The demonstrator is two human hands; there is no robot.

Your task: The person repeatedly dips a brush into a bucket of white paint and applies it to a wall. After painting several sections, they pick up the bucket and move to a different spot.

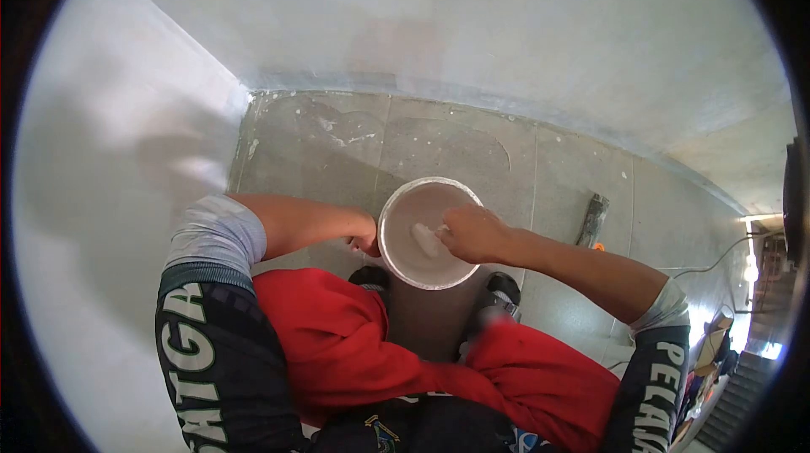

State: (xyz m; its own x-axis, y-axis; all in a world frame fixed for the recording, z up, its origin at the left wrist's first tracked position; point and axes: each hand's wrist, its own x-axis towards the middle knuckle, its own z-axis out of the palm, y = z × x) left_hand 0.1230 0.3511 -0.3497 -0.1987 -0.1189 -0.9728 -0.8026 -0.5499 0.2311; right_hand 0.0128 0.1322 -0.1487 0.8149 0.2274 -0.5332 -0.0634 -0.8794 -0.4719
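Observation:
A round white bucket (432, 286) stands on the floor between my feet, its rim smeared with pale residue. Inside it is a greyish-white mass. My right hand (474, 235) reaches over the right rim, fingers closed at the end of a whitish, flat piece (428, 240) inside the bucket; its kind does not show clearly. At the bucket's left side is my left hand (364, 236), fingers curled in against the outer wall just below the rim.
A dark, worn, bar-shaped object (594, 218) with an orange end lies on the tiled floor (561, 166) to the right. Pale walls (472, 23) meet in a corner ahead and left. A cable (717, 263) and assorted items are at far right.

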